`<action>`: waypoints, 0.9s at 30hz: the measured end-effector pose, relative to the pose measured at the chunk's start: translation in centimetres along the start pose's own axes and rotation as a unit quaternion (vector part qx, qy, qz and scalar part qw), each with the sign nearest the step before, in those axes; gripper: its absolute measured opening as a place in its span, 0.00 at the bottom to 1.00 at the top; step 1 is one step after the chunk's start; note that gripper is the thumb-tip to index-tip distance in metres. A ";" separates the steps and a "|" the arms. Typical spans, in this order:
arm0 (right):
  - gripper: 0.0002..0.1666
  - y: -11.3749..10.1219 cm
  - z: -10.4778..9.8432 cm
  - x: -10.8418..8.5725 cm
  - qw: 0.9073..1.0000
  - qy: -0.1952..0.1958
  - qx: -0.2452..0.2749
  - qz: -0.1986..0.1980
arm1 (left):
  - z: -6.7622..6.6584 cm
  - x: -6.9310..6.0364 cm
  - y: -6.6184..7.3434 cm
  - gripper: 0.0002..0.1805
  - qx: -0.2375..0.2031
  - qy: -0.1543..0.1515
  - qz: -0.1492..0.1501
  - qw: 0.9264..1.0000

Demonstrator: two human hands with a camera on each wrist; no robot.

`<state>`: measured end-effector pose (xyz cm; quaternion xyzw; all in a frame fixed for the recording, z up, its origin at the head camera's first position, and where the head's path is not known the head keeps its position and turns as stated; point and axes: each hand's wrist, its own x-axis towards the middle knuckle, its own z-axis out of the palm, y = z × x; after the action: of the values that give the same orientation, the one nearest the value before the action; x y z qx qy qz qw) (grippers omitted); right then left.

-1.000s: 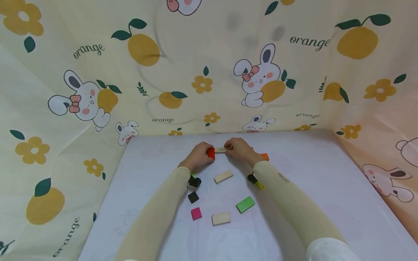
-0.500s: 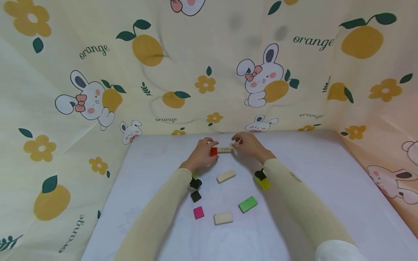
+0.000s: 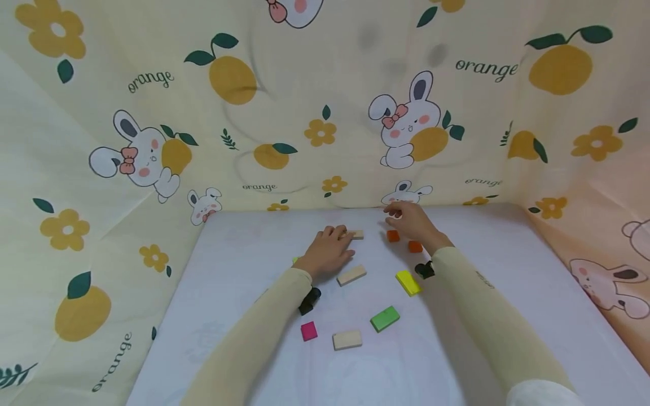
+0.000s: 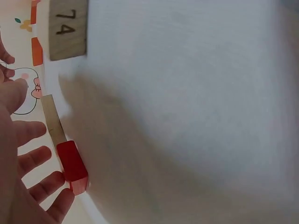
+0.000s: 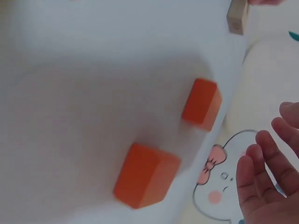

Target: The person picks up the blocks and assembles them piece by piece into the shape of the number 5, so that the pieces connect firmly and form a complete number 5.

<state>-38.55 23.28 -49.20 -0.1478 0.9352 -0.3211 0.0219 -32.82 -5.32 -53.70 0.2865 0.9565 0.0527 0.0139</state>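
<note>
My left hand [image 3: 329,248] hovers over the red block, fingers spread and extended. In the left wrist view the red block [image 4: 72,161] lies end to end with a wooden block [image 4: 53,119], and the fingertips are close to it; whether they touch is unclear. In the head view the left hand hides the red block, while one end of the wooden block [image 3: 358,234] shows past the fingers. My right hand [image 3: 412,221] is in the air behind two orange blocks, the nearer [image 3: 415,246] and the farther [image 3: 393,236], fingers loosely bent and holding nothing.
Below the hands lie a wooden block [image 3: 351,275], a yellow block [image 3: 408,283], a green block [image 3: 385,318], another wooden block [image 3: 347,340] and a pink block [image 3: 308,331]. A lime-green piece [image 3: 295,260] peeks out beside the left wrist. A patterned cloth wall [image 3: 304,169] stands behind the table.
My right hand has left the wooden block and moved right, uncovering the orange blocks. My left hand has let go of the red block's side and shifted right, over it.
</note>
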 end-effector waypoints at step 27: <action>0.20 2.0 0.5 -0.5 0.991 -0.113 -0.066 0.021 | -1.1 -0.2 0.9 0.35 0.015 -0.020 -0.021 0.999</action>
<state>-38.53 24.64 -50.86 -0.1647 0.9489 -0.2391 0.1238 -32.21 -4.81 -52.56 0.2680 0.9624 0.0321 0.0294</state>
